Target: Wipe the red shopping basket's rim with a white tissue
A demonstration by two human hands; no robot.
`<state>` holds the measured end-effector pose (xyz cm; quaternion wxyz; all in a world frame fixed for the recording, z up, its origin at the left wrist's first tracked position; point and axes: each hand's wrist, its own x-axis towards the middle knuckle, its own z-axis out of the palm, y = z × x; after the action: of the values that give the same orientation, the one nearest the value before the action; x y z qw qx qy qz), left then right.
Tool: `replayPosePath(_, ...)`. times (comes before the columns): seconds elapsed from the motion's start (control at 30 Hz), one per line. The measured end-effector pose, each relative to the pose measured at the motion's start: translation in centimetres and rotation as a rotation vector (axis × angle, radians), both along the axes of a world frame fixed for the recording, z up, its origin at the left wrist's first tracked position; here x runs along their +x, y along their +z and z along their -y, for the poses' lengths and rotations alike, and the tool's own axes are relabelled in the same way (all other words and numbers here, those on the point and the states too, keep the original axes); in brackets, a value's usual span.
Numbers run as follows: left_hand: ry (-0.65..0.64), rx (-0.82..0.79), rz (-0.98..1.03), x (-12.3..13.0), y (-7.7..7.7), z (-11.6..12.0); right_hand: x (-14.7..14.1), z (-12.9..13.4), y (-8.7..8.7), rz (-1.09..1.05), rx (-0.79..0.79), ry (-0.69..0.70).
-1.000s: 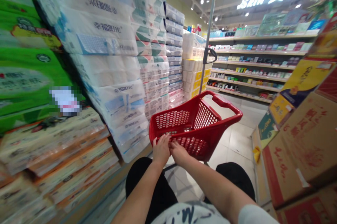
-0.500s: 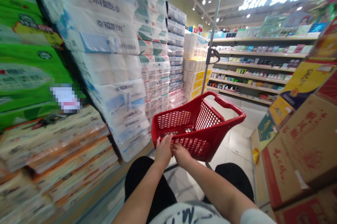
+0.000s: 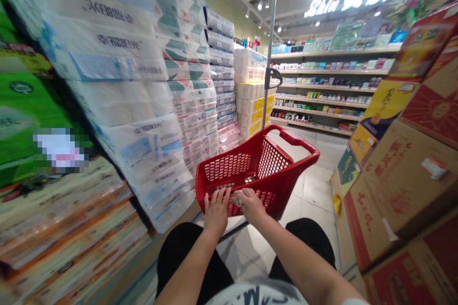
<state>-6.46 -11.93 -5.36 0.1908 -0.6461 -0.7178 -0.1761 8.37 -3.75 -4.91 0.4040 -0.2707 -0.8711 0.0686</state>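
A red plastic shopping basket on wheels point(image 3: 274, 159) stands in front of me, its mesh walls open to view. My left hand point(image 3: 216, 210) curls over the basket's near rim, fingers on the red plastic. Close beside it, my right hand point(image 3: 251, 205) also grips that rim. A small pale grey item point(image 3: 236, 198) shows at my right fingertips, too small to identify, and I cannot tell whether it is held. A thin metal pole with a black loop handle point(image 3: 271, 47) rises from behind the basket.
Tall stacks of wrapped toilet paper point(image 3: 118, 57) and green packs line the left side. Cardboard cartons point(image 3: 400, 190) are piled on the right. Store shelves of small products point(image 3: 322, 99) stand beyond a tiled floor point(image 3: 315, 190).
The whole scene has shifted left in view, with the stacks and basket moving that way. My right hand sits slightly farther along the rim, and the small grey item now shows.
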Motion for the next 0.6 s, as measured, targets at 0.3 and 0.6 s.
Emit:
replayPosePath(0.3,-0.029,-0.086,0.008,1.9,1.5,-1.4,2.1,-2.6,2.8,0.016,0.035,-0.046)
replayPosePath(0.6,-0.036,-0.135,0.021,2.0,1.6,-1.9,6.2,-4.6,3.9,-0.173,0.036,-0.222)
